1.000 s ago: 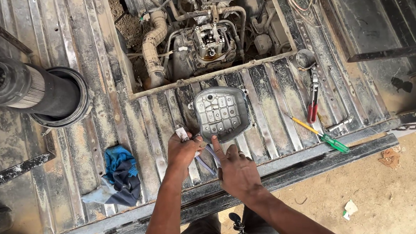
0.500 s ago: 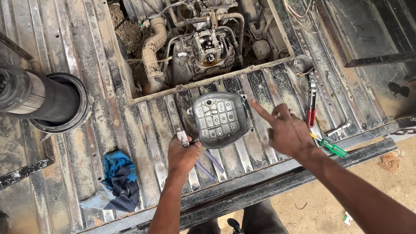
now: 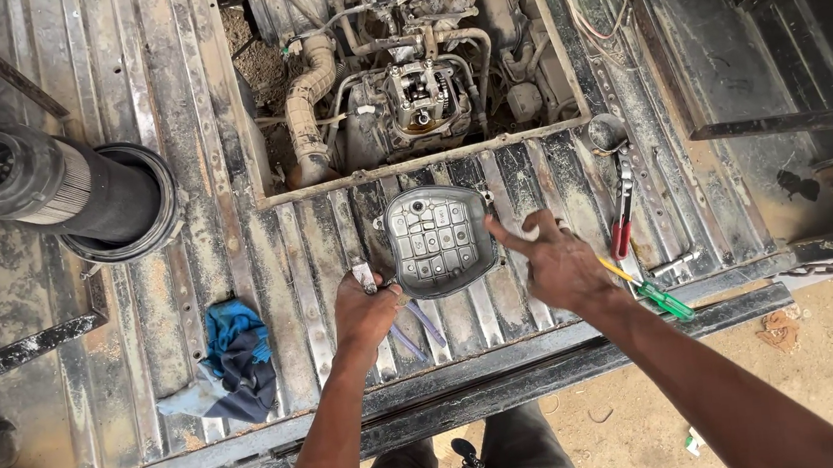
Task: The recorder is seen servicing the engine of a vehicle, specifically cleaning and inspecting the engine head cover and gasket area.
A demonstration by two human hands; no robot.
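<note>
A grey metal engine cover (image 3: 439, 238) lies inside-up on the ribbed, dirty truck bed. My left hand (image 3: 365, 314) rests just left of it, fingers closed around a small metal tool (image 3: 365, 277), with purple-handled pliers (image 3: 417, 326) lying under the hand. My right hand (image 3: 555, 264) hovers at the cover's right edge, fingers spread and one finger pointing toward the cover. It holds nothing.
An open hatch shows the engine (image 3: 414, 94) with hoses. A black cylindrical filter (image 3: 61, 190) lies at left, a blue rag (image 3: 237, 358) near the front. Red-handled pliers (image 3: 623, 216), a green screwdriver (image 3: 655, 291) and a small metal cup (image 3: 606, 132) lie at right. The bed's front edge (image 3: 510, 381) borders sandy ground.
My right hand swung out to the right from beside the left hand, then came back left to the cover's right edge. The left hand stayed put.
</note>
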